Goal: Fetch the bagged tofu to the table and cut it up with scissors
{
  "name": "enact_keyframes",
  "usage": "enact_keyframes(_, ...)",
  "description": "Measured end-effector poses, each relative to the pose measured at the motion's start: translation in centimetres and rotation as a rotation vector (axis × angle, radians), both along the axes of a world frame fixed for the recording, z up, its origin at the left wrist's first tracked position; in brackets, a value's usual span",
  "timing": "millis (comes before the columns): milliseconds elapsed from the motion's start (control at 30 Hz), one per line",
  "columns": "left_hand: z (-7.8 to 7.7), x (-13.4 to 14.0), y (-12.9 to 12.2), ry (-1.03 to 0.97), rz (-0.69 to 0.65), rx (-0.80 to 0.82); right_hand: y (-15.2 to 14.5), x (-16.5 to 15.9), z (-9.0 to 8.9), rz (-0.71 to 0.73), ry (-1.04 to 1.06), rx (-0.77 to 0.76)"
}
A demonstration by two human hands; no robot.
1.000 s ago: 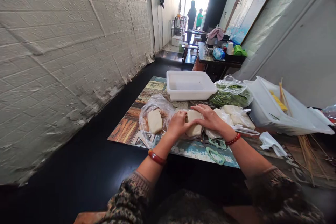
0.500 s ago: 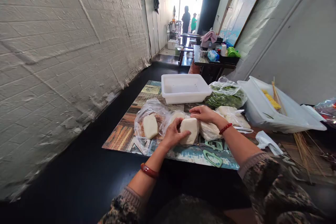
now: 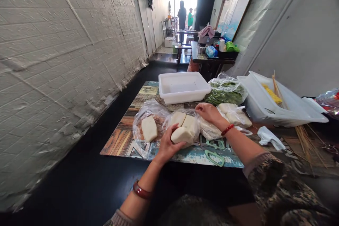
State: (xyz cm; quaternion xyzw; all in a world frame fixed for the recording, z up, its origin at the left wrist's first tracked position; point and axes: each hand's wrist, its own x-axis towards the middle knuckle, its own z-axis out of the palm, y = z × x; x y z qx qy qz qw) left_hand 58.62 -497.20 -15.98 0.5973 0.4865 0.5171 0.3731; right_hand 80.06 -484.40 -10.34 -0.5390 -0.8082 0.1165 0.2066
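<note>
My left hand [image 3: 169, 144] is closed around a smooth white block [image 3: 182, 135], like tofu, thumb along its near side. The block is tilted over the near edge of an open clear plastic bag [image 3: 196, 127], where two more white blocks [image 3: 188, 122] lie side by side. At the far right of that bag, my right hand [image 3: 209, 113] has its fingers curled and pinched on the bag's edge. A single white block [image 3: 149, 128] rests on another spread plastic bag [image 3: 138, 122] to the left. Green-handled scissors [image 3: 215, 157] lie close on the right.
A white plastic tub [image 3: 184, 90] stands at the table's far side. Right of it are a bag of green leaves [image 3: 226, 91], bagged white blocks [image 3: 234, 114], and white trays [image 3: 291, 109] with sticks. A crumpled white tissue [image 3: 270, 137] lies in front of the trays.
My left hand has tipped the block and shifted it slightly left and down. My right hand has drawn away from the block to the bag's edge, exposing the two blocks behind.
</note>
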Motion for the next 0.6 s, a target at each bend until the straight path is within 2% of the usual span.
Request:
enact_keyframes(100, 0.3, -0.3, -0.6, 0.046, -0.076, 0.024, -1.1, -0.2, 0.8, 0.042, 0.113, 0.061)
enact_keyframes(167, 0.6, -0.3, -1.0, 0.039, -0.097, -0.021, -2.4, -0.7, 0.9, 0.142, 0.222, 0.051)
enact_keyframes(267, 1.6, -0.6, -0.9, 0.002, -0.007, -0.084, -4.2, -1.5, 0.4, 0.336, 0.253, -0.030)
enact_keyframes(367, 3.3, -2.3, 0.2, -0.101, 0.186, -0.063, -5.1, -2.0, 0.1, 0.315, 0.047, 0.012)
enact_keyframes(433, 4.5, -4.0, 1.4, -0.179, 0.244, -0.076, -5.1, -2.2, 0.3, 0.253, -0.125, 0.057)
enact_keyframes(533, 5.9, -6.2, 2.9, -0.189, 0.202, -0.128, -4.7, -2.7, 0.9, 0.217, -0.374, 0.046)
enact_keyframes(600, 6.4, -6.8, 3.5, -0.143, 0.148, -0.167, -4.4, -3.0, 1.0, 0.212, -0.456, 0.020)
